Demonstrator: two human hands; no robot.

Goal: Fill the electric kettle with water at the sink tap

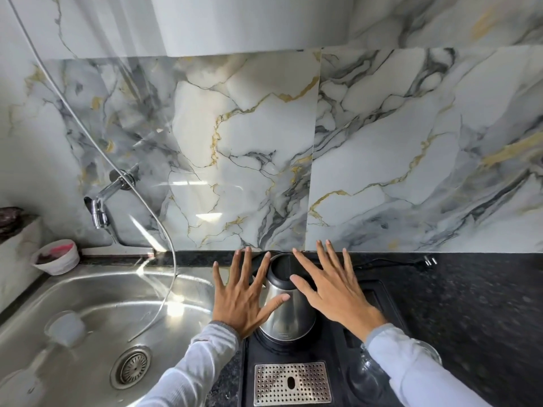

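1. Nearest the camera, two grey sleeves reach forward from the bottom edge, one on each side of a black tray (338, 374) with one perforated metal grate (291, 383).
2. One clear glass (367, 374) stands on the tray, partly hidden under the right sleeve.
3. One steel sink (73, 295) lies to the left, with one round drain (131, 366) and one pale cup-like object (66, 329) lying in it.
4. Left hand (244, 301) is held flat, palm down, all five fingers spread wide; it grips nothing. Its thumb overlaps the left side of the kettle; contact cannot be told.
5. Right hand (335, 292) is likewise flat, fingers fanned wide, gripping nothing. Its thumb points toward the kettle's black lid.
6. One steel kettle (289, 315) stands upright on its black base on the tray, between the two hands, just right of the sink.
7. Behind, on the dark counter (470, 295), one black plug (429, 262) lies well right of the kettle.
8. One white bowl (55, 257) with pink contents sits at the sink's far left corner.
9. Farthest, one chrome tap (101, 205) juts from the marble wall above the sink, with one thin white hose (141, 198) hanging down into the basin.
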